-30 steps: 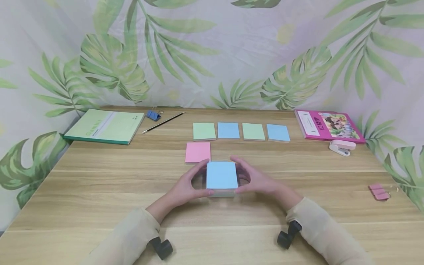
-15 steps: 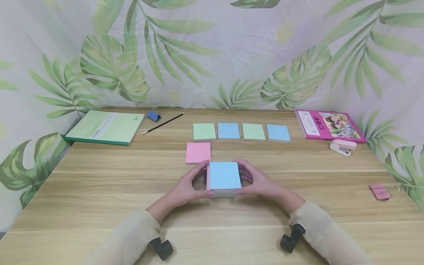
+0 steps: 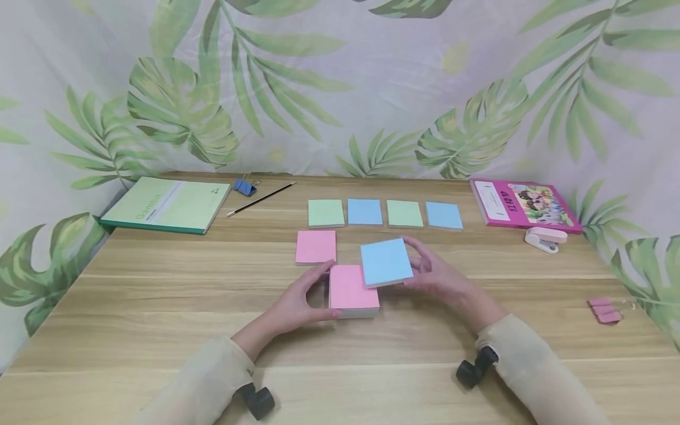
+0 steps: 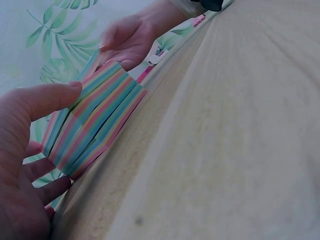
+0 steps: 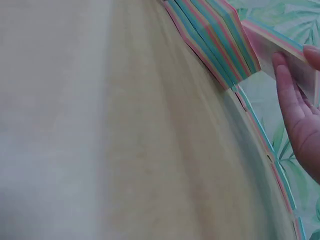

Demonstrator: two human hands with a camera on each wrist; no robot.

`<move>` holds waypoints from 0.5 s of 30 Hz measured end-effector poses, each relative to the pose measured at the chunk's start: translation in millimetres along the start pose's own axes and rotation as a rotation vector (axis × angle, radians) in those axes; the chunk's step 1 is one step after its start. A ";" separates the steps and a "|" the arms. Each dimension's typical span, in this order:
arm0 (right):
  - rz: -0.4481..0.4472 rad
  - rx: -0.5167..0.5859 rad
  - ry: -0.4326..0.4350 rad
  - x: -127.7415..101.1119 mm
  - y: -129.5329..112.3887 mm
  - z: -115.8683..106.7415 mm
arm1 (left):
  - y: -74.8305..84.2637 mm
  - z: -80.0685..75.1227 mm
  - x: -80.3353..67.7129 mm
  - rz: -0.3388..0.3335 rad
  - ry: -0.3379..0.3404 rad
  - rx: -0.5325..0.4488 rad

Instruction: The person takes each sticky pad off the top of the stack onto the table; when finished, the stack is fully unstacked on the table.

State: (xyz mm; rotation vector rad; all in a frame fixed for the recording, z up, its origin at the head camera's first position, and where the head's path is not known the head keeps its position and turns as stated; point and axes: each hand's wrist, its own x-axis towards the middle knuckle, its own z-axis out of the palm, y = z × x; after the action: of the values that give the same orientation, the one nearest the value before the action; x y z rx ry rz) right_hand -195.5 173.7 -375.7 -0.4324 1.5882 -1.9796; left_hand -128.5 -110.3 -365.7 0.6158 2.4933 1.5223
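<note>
— What do the hands have hold of?

— The left hand point(image 3: 297, 304) grips the left side of the thick note block point(image 3: 353, 292), thumb on its near edge and fingers along its far side. The block rests on the wooden table point(image 3: 159, 307), near the middle, and its top sheet is pink. From the left wrist view its side shows stripes of pink, blue and green.

— And the other one?

— The right hand point(image 3: 443, 277) pinches a thin blue pad point(image 3: 386, 261), lifted clear of the block and tilted, just right of and above the block's far right corner.

— What lies beyond them?

— A single pink pad point(image 3: 316, 246) just left of the blue one, flat on the table. Farther back, a row of four pads point(image 3: 385, 213): green, blue, green, blue.

— Anything off to the sides?

— Far left, a green notebook point(image 3: 167, 204), a blue binder clip point(image 3: 245, 186) and a pencil point(image 3: 261, 198). Far right, a pink book point(image 3: 523, 204) with a pale stapler point(image 3: 543, 238) in front of it, and pink clips point(image 3: 604, 309) near the right edge.
</note>
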 end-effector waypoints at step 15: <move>0.111 0.168 0.055 62.6 7.6 -12.0 | 0.8 -0.1 -0.4 -0.007 -0.001 0.003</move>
State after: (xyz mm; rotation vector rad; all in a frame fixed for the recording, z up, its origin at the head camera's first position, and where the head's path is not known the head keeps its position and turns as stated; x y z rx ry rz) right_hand -250.2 144.3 -391.8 -0.2204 1.4313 -2.0347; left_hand -127.9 -110.2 -365.0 0.6072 2.4946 1.5160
